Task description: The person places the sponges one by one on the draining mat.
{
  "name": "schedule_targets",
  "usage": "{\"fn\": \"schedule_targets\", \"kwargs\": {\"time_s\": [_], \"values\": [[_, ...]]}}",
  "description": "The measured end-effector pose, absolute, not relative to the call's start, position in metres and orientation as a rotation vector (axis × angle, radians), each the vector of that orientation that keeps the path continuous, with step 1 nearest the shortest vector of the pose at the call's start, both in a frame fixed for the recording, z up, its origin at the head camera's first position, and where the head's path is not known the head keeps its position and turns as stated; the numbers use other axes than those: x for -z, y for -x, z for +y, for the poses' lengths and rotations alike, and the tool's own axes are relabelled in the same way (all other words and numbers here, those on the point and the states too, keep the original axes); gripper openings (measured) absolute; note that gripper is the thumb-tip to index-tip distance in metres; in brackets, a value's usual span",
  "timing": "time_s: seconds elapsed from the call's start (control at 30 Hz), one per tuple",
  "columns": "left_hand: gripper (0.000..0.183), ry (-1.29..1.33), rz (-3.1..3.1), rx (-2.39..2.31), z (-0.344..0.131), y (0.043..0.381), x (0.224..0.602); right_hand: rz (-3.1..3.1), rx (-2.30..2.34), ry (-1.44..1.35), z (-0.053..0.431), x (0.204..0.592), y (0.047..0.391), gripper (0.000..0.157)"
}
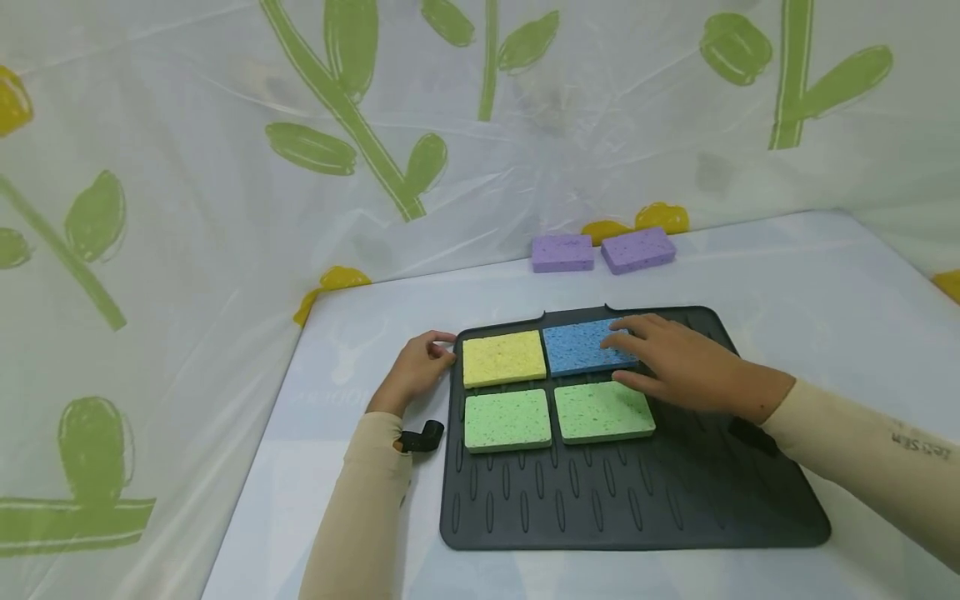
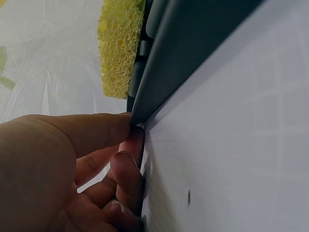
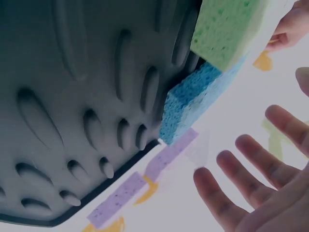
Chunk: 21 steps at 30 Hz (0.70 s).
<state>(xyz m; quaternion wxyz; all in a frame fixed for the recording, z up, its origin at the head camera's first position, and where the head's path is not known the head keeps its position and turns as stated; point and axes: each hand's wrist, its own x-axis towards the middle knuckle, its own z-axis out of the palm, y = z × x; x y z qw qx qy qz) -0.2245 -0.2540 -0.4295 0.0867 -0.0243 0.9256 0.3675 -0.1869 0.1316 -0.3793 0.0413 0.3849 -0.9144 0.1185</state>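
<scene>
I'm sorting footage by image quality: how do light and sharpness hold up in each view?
Head view: soft, fairly even light, the yellow sponge clearly outlined; left wrist view: dimmer, its pores crisp, the left hand partly shaded; right wrist view: pale haze washes out the purple sponges and one side of a green sponge, the black mat dark.

Can't tell home or studio; I'm at a pale tabletop (image 1: 787,308), walled in by wrinkled, shiny plastic-looking sheeting (image 1: 187,208) printed with green leaves (image 1: 311,148).
</scene>
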Motion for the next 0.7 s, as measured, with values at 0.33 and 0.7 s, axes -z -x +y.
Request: {"fn": "schedule_targets", "kwargs": {"time_s": [0.33, 0.7], "values": [[0.036, 0.078, 2.750, -1.098, -0.254, 0.223, 0.429, -2.836, -0.329, -1.066, 0.129, 0.377, 0.211, 0.044], [0.036, 0.069, 2.758, -1.104, -0.253, 0.222, 0.430, -2.933, -0.238, -1.010, 0.122, 0.371, 0.237, 0.056]]}}
